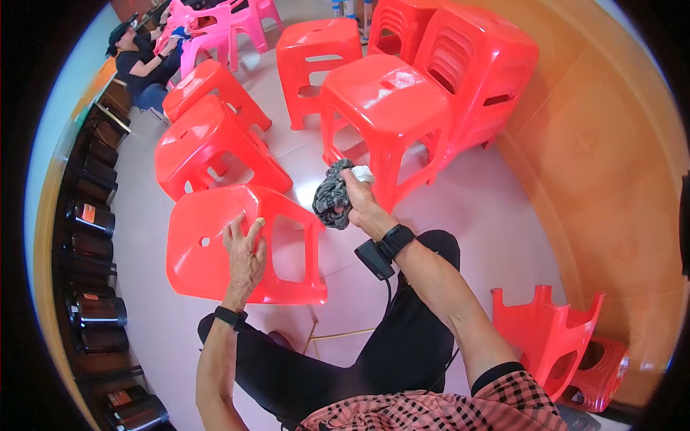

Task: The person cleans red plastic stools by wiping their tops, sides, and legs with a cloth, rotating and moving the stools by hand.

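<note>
My left hand (246, 257) rests with spread fingers on the seat of a red plastic stool (198, 255), which is tilted in front of my left knee. In my right hand (359, 197) is a bunched dark grey cloth (333, 195), with a white piece (361, 174) beside it. The cloth is held above the floor, between the tilted stool and another red stool (388, 97) standing ahead on the right. Neither the cloth nor my right hand is on the stool under my left hand.
More red stools (208, 144) stand ahead on the left, with stacked red stools (478, 65) at the back right. Other red stools (550, 334) lie at the lower right by the wooden wall (596, 144). A person (140, 65) sits near pink chairs (230, 32). Black containers (93, 215) line the left.
</note>
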`<action>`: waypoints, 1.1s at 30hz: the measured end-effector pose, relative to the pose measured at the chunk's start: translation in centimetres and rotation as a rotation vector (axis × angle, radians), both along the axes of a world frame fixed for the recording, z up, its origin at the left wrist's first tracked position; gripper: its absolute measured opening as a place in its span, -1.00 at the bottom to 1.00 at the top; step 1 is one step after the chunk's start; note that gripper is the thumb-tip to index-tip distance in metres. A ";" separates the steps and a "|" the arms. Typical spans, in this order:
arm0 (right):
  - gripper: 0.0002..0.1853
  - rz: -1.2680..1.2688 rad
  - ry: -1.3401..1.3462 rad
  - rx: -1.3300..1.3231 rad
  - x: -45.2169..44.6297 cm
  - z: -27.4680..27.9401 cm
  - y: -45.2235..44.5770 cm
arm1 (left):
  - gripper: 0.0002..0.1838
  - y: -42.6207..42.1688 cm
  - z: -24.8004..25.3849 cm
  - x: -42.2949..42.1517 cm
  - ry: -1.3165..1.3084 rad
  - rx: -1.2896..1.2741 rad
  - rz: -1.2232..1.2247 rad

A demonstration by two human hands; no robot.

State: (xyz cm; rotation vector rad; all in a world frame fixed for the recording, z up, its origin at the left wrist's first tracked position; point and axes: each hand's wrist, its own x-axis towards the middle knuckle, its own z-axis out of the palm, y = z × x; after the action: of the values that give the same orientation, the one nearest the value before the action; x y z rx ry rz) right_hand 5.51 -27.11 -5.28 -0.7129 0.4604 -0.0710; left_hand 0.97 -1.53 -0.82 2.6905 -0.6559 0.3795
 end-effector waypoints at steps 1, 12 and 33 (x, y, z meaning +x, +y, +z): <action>-0.88 0.033 0.014 0.004 -0.2 0.1 -0.1 | -0.55 0.4 0.0 0.0 -0.003 -0.008 0.003; -0.89 0.041 0.061 -0.082 0.5 -1.4 -0.1 | -0.59 7.9 0.3 -0.7 0.001 0.031 0.008; -0.92 0.210 0.106 -0.115 0.0 -1.5 -1.0 | -0.51 25.0 0.2 0.5 0.037 0.271 0.371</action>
State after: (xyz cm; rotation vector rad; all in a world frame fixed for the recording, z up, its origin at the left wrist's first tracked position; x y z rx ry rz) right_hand 5.52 -28.09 -6.81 -0.8772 0.4832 0.1390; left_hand 1.44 23.50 -0.62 3.0747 -0.2040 0.3524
